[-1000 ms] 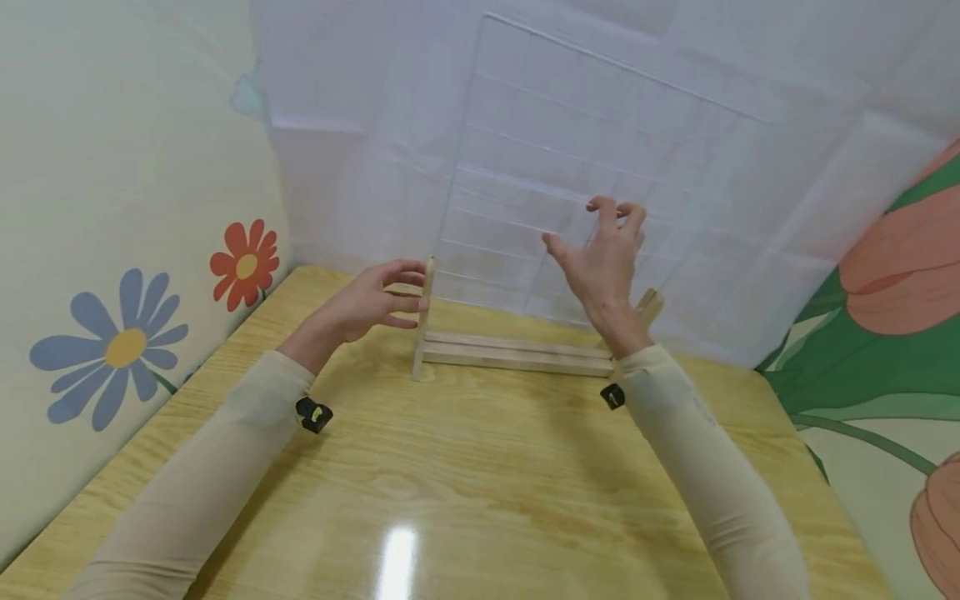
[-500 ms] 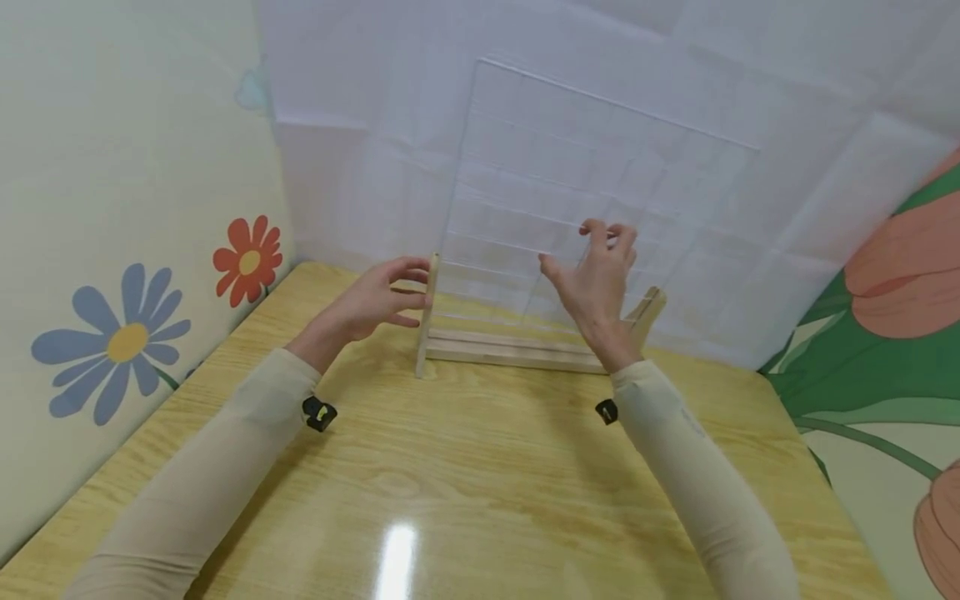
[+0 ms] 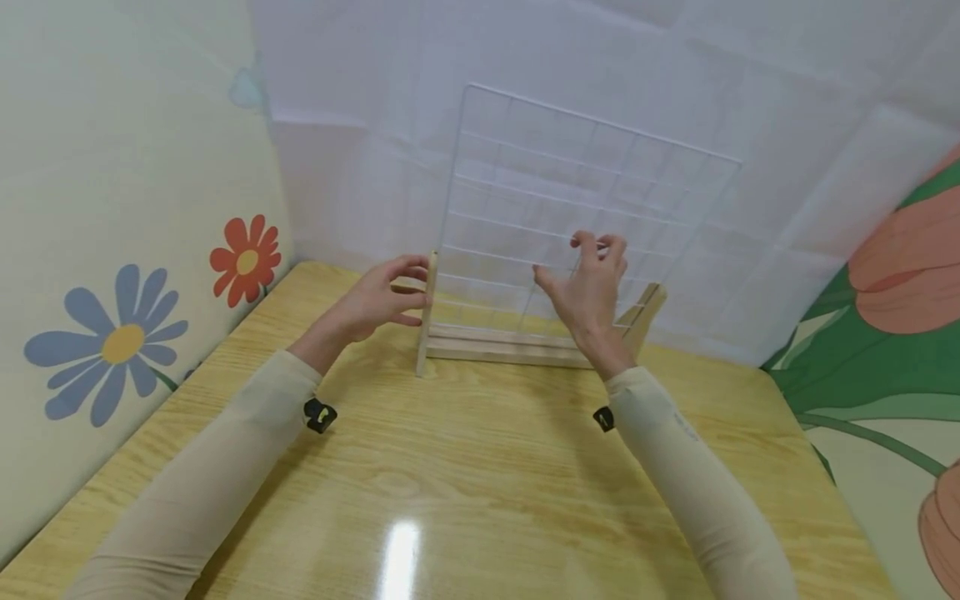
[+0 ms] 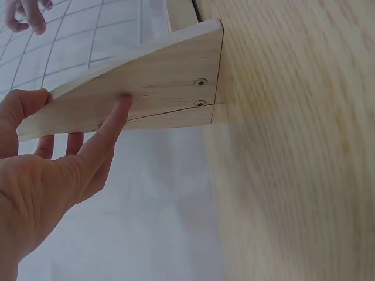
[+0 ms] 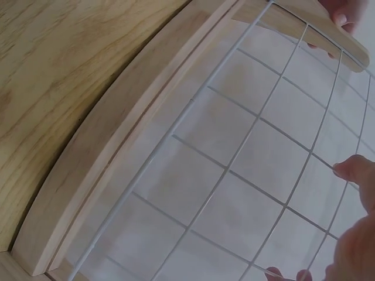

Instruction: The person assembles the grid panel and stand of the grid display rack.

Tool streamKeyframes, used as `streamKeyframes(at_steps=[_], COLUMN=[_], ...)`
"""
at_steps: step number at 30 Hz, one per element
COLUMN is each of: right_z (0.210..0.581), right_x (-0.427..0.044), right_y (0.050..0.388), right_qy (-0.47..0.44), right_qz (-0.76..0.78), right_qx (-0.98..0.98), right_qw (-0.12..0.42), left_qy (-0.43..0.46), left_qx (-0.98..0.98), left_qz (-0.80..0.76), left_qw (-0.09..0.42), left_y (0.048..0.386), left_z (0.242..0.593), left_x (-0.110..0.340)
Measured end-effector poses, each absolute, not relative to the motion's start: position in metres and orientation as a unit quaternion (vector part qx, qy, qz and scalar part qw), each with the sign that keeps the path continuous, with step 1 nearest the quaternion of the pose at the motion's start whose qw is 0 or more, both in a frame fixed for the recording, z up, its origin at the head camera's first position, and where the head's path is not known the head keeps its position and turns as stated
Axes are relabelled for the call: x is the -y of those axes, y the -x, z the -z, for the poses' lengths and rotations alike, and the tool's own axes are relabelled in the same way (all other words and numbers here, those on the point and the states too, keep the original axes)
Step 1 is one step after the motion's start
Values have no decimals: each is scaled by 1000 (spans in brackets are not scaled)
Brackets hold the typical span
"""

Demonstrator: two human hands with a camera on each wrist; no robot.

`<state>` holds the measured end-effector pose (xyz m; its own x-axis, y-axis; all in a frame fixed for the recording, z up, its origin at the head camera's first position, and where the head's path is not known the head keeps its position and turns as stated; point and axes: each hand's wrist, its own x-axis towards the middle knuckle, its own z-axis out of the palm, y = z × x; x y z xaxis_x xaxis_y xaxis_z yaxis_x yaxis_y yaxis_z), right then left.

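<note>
A white wire grid panel [image 3: 555, 109] stands tilted in a pale wooden stand, its lower edge close above the crossbar [image 3: 510, 357]. With thumb and curled fingers, my right hand [image 3: 588, 293] grips the grid's wires around its middle; in the right wrist view the grid [image 5: 258, 117] has fingertips showing through its openings. My left hand [image 3: 372, 302] holds the stand's left side board. Seen from the left wrist, the thumb lies at one edge of this side board [image 4: 161, 76], a finger presses its outer face, and other fingers are partly hidden behind it.
The stand's right side board [image 3: 647, 318] is partly behind the right forearm. All of it rests on a wood-grain table [image 3: 450, 467] near a white sheet [image 3: 360, 167] at the back. Flower-patterned walls [image 3: 150, 200] flank the table.
The grid panel and my right hand have come down toward the stand, shifting slightly left. My left hand stays on the side board.
</note>
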<state>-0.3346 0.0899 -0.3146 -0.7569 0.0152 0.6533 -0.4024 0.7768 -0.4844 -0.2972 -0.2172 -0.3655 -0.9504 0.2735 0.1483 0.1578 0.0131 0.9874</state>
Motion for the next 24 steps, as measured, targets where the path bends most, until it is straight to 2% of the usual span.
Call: streamKeyframes(at_steps=[18, 24], right_z=[337, 340], right_x=[-98, -95], right_y=[337, 337], right_qy=[-127, -128], right_qz=[-307, -296], right_qx=[878, 887], right_qw=[344, 330], left_qy=[-153, -148], left_qx=[-709, -711], left_qz=[-687, -686], left_qw=[35, 36], left_y=[300, 300], left_z=[369, 370], left_x=[212, 214])
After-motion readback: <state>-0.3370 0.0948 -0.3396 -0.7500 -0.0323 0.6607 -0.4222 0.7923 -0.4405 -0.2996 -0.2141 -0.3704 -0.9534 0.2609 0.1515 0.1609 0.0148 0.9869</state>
